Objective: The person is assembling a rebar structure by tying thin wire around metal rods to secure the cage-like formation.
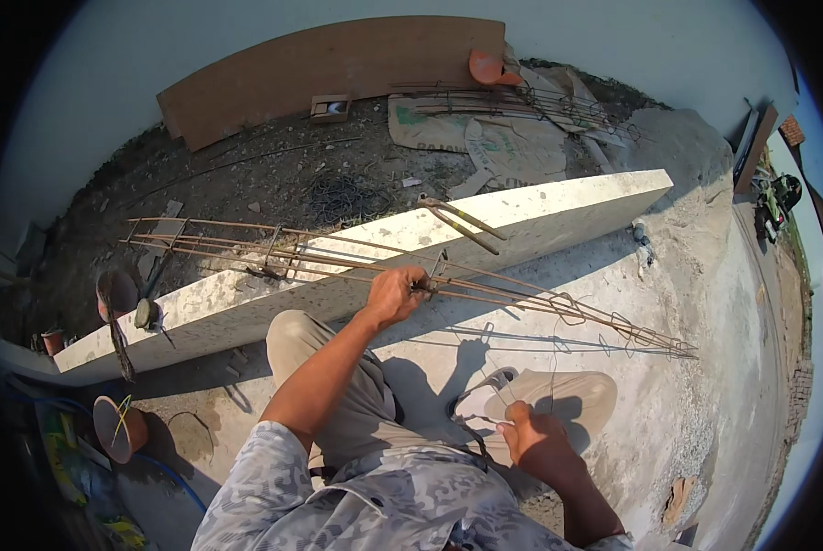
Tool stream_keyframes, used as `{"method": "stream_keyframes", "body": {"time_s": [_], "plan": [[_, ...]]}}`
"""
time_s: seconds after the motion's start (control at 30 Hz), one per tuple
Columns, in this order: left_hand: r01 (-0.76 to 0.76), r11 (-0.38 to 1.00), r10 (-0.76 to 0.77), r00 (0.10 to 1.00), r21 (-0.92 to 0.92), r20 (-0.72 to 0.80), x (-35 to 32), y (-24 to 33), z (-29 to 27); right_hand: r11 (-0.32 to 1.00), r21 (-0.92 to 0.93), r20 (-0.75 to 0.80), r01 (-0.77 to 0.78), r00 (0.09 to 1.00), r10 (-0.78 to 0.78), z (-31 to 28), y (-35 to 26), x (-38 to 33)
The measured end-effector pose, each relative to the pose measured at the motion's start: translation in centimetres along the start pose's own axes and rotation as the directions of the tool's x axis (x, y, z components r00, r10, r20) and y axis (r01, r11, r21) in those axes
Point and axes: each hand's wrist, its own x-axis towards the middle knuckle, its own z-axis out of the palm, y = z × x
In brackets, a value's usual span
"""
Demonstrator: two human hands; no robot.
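A long, narrow rebar cage [338, 264] of rusty bars and small stirrups lies slantwise across the pale concrete ledge. My left hand [397, 296] is closed around the cage beside a stirrup, near its middle. Lower right, in front of my bent knee, my right hand [532, 443] is closed on a thin tie wire [496, 384]; the wire runs up toward the cage by my left hand. Pincers [462, 223] with two long handles rest on the ledge, just beyond the cage. Loose stirrups [572, 310] hang around the bars at the cage's right end.
The concrete ledge [595, 195] crosses in front of my knees. Behind it lie a dark heap of wire pieces [342, 199], flattened sacks [517, 151], more bars and a brown board [338, 60]. A bucket [120, 429] and a blue hose [177, 477] are at lower left.
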Motion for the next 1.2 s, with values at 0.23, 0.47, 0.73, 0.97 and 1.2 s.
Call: {"method": "stream_keyframes", "body": {"time_s": [0.23, 0.47, 0.73, 0.97, 1.2], "plan": [[-0.015, 1.000, 0.015, 1.000, -0.004, -0.004, -0.1, 0.0, 0.0, 0.983, 0.159, 0.219, -0.094, 0.974, 0.058, -0.5, 3.2, -6.7], [0.008, 0.998, -0.007, 1.000, 0.057, -0.018, 0.4, -0.1, 0.1, 0.613, 0.221, 0.600, -0.759, 0.601, 0.528, 3.5, 8.4, -12.1], [-0.031, 0.996, 0.034, 0.999, 0.089, -0.031, 0.3, -0.1, 0.4, 0.854, 0.518, -0.319, 0.040, 0.936, 0.149, 7.1, 6.8, 1.9], [-0.013, 1.000, 0.013, 1.000, 0.004, -0.022, 0.1, -0.7, 0.3, 0.497, 0.851, 0.116, -0.172, 0.983, 0.142, 9.0, -3.1, 19.4], [-0.235, 0.966, 0.231, 0.972, 0.109, 0.050, -0.3, -2.9, -0.3, 0.902, 0.217, -0.433, 0.372, 0.865, -0.253, 5.1, -5.4, 21.4]]}}
